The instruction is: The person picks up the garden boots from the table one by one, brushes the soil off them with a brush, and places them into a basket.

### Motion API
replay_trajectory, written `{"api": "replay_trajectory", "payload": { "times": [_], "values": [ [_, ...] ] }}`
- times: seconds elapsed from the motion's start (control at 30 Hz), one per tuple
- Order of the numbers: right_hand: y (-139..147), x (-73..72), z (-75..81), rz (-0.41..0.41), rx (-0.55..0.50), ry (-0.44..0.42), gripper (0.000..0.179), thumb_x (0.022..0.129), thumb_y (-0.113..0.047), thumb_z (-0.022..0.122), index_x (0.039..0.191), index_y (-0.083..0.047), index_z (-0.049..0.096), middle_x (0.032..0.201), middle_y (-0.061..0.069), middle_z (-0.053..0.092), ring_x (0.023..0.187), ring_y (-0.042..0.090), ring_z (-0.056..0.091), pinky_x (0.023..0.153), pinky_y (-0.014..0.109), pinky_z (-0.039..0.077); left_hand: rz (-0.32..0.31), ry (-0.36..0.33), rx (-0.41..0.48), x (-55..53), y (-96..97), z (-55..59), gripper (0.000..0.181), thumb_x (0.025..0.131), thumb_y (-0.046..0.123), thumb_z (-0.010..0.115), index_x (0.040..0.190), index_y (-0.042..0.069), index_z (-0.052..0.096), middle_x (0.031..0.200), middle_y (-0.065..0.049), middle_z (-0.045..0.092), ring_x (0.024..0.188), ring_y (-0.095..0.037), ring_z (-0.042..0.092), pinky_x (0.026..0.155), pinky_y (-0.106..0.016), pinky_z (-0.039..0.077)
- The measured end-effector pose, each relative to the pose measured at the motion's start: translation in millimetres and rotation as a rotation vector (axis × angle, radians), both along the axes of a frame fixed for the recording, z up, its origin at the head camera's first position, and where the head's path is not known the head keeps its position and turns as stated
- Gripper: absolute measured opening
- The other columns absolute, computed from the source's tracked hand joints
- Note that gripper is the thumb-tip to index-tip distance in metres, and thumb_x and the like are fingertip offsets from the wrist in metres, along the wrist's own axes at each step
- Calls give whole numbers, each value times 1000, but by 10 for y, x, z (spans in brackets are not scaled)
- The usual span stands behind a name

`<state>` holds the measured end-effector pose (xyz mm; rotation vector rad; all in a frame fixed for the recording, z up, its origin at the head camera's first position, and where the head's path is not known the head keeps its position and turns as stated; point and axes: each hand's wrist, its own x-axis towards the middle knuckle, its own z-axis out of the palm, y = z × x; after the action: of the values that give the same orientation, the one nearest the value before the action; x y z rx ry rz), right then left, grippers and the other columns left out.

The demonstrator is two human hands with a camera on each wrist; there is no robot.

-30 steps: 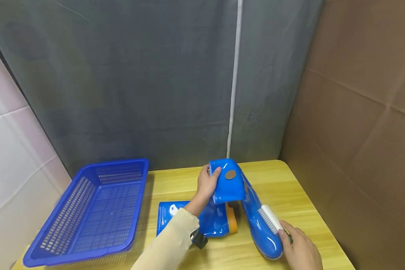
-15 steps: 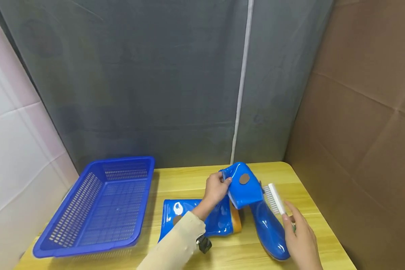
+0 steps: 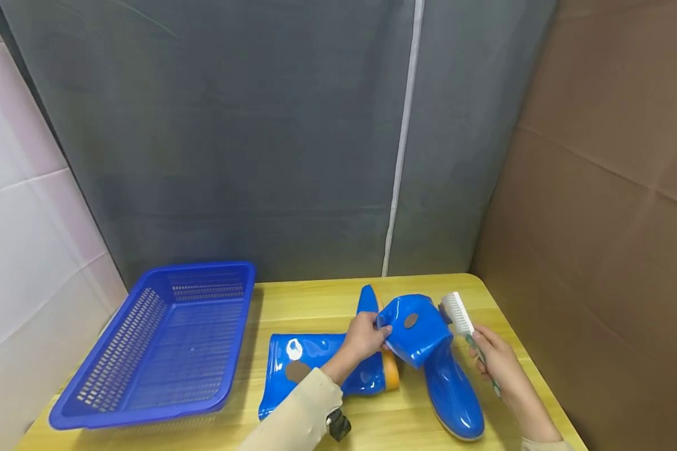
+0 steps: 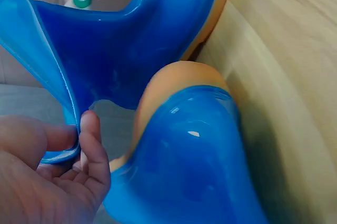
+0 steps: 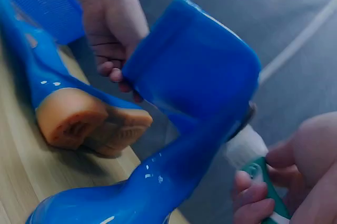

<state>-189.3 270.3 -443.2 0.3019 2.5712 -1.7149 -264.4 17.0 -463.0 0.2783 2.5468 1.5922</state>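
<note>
My left hand (image 3: pixel 365 335) pinches the top rim of a glossy blue rain boot (image 3: pixel 454 394), thumb and fingers on either side of the rim in the left wrist view. The boot leans with its toe toward me, and its shaft bears brown round patches (image 3: pixel 410 321). A white-bristled scrub brush (image 3: pixel 458 312) with a green and white handle is gripped by my right hand (image 3: pixel 499 358). Its bristles are against the shaft's right side, near a brown patch, in the right wrist view. A second blue boot (image 3: pixel 321 347) with an orange sole (image 5: pixel 71 116) lies on its side.
A blue perforated plastic basket (image 3: pixel 135 416) stands on the left of the wooden table (image 3: pixel 293 307). A grey curtain (image 3: pixel 259 156) hangs behind, and a brown panel (image 3: pixel 603 207) borders the right side.
The brush has moved from near the toe up to the shaft's right side. My left hand has shifted right and lowered the shaft, turning the boot slightly.
</note>
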Motion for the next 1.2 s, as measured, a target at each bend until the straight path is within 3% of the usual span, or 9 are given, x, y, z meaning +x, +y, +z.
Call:
{"api": "replay_trajectory", "payload": {
  "times": [0.23, 0.4, 0.53, 0.7, 0.8, 0.9, 1.03, 1.13, 1.2],
  "values": [
    [-239, 149, 182, 38, 522, 275, 42, 104, -34, 48, 144, -21, 52, 122, 16, 67, 97, 28, 64, 69, 37, 54, 52, 11, 37, 60, -159, -66, 20, 96, 19, 64, 86, 2, 64, 67, -6, 64, 57, -12, 60, 57, -22, 54],
    [-321, 182, 228, 54, 714, 386, 39, 102, -28, 55, 141, -23, 56, 111, 12, 71, 84, 23, 60, 66, 35, 47, 88, 5, 92, 74, -250, -90, 22, 96, 21, 64, 88, 0, 64, 67, -6, 64, 57, -10, 58, 57, -22, 54],
    [-347, 168, 239, 65, 775, 377, 40, 101, -27, 55, 141, -25, 56, 99, 7, 68, 73, 18, 50, 60, 28, 37, 114, 15, 133, 69, -284, -79, 23, 97, 22, 63, 100, -1, 66, 73, -9, 67, 59, -11, 60, 59, -23, 55],
    [-348, 152, 255, 68, 806, 363, 41, 101, -27, 55, 141, -23, 56, 97, 7, 67, 70, 18, 49, 59, 28, 35, 165, 141, 127, 78, -270, 2, 47, 96, 21, 65, 137, 6, 50, 91, -12, 73, 67, -11, 65, 68, -31, 61],
    [-341, 147, 264, 72, 808, 352, 40, 101, -27, 54, 142, -22, 55, 100, 9, 68, 70, 19, 50, 58, 28, 36, 167, 251, 44, 124, -250, 56, 55, 97, 20, 63, 145, 12, 36, 91, -8, 72, 69, -7, 64, 69, -25, 60],
    [-320, 145, 274, 70, 813, 337, 41, 103, -28, 51, 142, -22, 54, 104, 11, 68, 71, 20, 50, 57, 28, 35, 127, 331, -89, 205, -223, 79, 52, 100, 19, 57, 145, 11, 32, 81, -6, 65, 61, -7, 58, 57, -19, 52],
    [-256, 147, 292, 61, 816, 342, 40, 103, -29, 50, 142, -21, 55, 101, 11, 67, 69, 19, 49, 56, 28, 34, 66, 392, -279, 326, -200, 116, 65, 97, 8, 55, 154, 10, 23, 122, -13, 65, 99, -21, 69, 81, -33, 62],
    [-215, 145, 293, 61, 809, 353, 39, 103, -29, 50, 141, -21, 55, 97, 9, 66, 67, 18, 47, 54, 27, 33, 32, 455, -378, 389, -200, 106, 87, 90, 3, 64, 159, 12, 12, 160, -12, 34, 139, -31, 48, 108, -46, 48],
    [-201, 147, 292, 61, 800, 362, 39, 103, -29, 51, 141, -22, 56, 97, 9, 67, 68, 18, 47, 54, 28, 33, 40, 517, -429, 422, -182, 80, 100, 85, 9, 74, 160, 13, 6, 165, -11, 22, 144, -32, 39, 113, -47, 43]
  ]
}}
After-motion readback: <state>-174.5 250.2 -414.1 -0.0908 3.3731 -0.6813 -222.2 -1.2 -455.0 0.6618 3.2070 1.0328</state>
